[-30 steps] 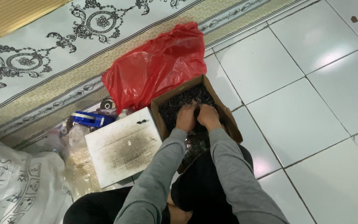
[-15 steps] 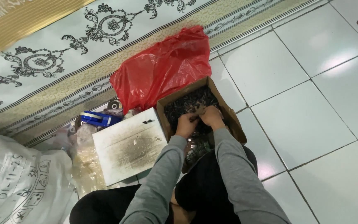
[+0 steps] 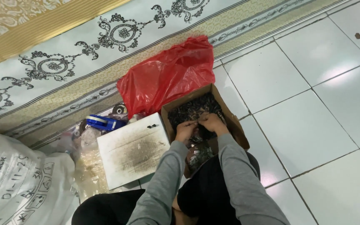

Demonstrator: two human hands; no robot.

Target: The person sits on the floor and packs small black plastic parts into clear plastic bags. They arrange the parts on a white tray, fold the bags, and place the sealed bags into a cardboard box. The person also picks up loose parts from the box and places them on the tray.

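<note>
A brown cardboard box (image 3: 232,121) stands on the tiled floor in front of my legs, filled with several small dark metal parts (image 3: 192,109). Both hands reach into its near end. My left hand (image 3: 185,130) and my right hand (image 3: 211,122) are close together over the parts, fingers curled down into them. What the fingers pinch is too small to make out. A clear plastic bag with small parts (image 3: 198,152) lies just below the hands, between my grey sleeves.
A red plastic bag (image 3: 167,77) lies behind the box. A smudged white board (image 3: 132,149) lies left of it, with a blue tape dispenser (image 3: 104,122) and clear bags beyond. A white printed sack (image 3: 17,187) sits at the lower left. A patterned mat (image 3: 84,54) covers the floor behind.
The view has shifted slightly, so the box and hands sit a little lower right in the picture. Both hands stay in the box with small finger movements.
</note>
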